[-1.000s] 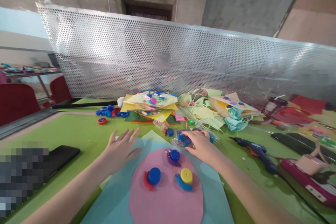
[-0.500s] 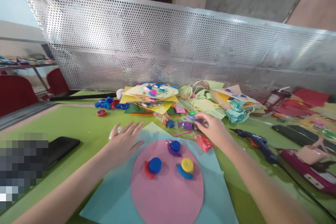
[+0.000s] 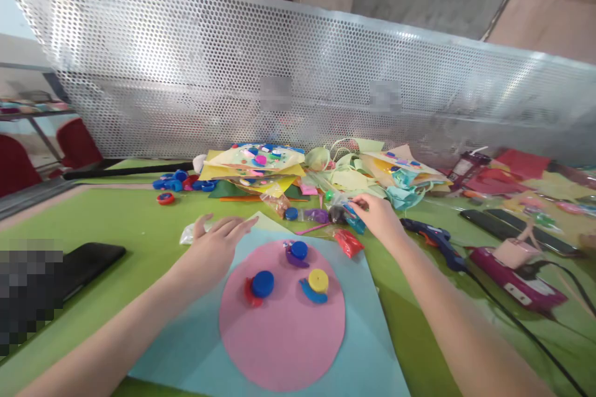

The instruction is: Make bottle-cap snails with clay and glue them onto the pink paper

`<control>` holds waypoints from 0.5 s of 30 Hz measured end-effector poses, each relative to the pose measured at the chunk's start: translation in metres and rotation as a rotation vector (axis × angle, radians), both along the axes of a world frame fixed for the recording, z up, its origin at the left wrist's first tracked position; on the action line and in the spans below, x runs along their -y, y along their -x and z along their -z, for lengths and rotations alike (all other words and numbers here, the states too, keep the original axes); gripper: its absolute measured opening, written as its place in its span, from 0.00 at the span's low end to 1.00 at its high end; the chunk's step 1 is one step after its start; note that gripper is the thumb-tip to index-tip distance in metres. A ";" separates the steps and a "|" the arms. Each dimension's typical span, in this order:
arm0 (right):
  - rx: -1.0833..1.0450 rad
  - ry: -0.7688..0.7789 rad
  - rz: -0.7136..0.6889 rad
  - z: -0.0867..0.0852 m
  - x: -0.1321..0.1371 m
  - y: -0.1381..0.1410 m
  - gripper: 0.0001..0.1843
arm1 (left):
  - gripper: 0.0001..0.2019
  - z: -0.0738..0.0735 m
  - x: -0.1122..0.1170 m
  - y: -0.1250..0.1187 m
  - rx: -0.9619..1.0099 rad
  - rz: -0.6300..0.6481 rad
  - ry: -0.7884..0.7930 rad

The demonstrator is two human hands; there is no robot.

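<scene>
A pink oval (image 3: 284, 335) lies on a light blue sheet (image 3: 372, 347) in front of me. On the oval sit three bottle caps: a blue one on a red shape (image 3: 261, 283), a blue one on a purple shape (image 3: 298, 250), a yellow one on a blue shape (image 3: 318, 280). My left hand (image 3: 215, 247) rests flat with fingers spread on the sheet's far left corner. My right hand (image 3: 376, 216) reaches past the sheet and pinches a small clear bag with blue pieces (image 3: 351, 216). A red bag (image 3: 347, 242) lies beside it.
A green table (image 3: 125, 223) carries piles of coloured paper (image 3: 261, 170), loose blue caps (image 3: 179, 183), a blue glue gun (image 3: 433, 239) with its cord, a pink device (image 3: 516, 276) and a black phone (image 3: 88, 260). A perforated metal screen (image 3: 298, 80) stands behind. Red chairs (image 3: 77, 142) stand left.
My right hand left the bag near the oval's top and reached farther back among the small bags, pinching one. The left hand stayed on the sheet. The view tilted down.
</scene>
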State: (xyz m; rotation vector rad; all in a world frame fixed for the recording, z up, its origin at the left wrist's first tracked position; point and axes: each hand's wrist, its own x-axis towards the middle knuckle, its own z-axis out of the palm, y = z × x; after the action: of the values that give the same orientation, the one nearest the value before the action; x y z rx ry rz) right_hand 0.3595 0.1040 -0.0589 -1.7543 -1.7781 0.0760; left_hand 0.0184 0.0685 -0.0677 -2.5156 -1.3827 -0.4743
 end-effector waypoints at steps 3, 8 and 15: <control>-0.032 0.014 0.018 0.001 -0.001 -0.005 0.10 | 0.32 -0.007 0.002 0.000 0.086 0.001 0.027; -0.138 0.023 -0.058 0.005 -0.007 0.002 0.12 | 0.30 -0.010 0.006 -0.003 0.167 -0.002 0.016; -0.065 0.011 -0.113 -0.002 -0.003 0.010 0.12 | 0.27 -0.013 0.007 -0.005 0.220 0.007 0.000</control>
State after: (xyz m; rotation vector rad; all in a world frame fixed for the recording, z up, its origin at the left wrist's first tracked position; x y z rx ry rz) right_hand 0.3498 0.1075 -0.0571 -1.6400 -1.8315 0.1879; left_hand 0.0229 0.0615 -0.0551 -2.5309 -1.4468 -0.7726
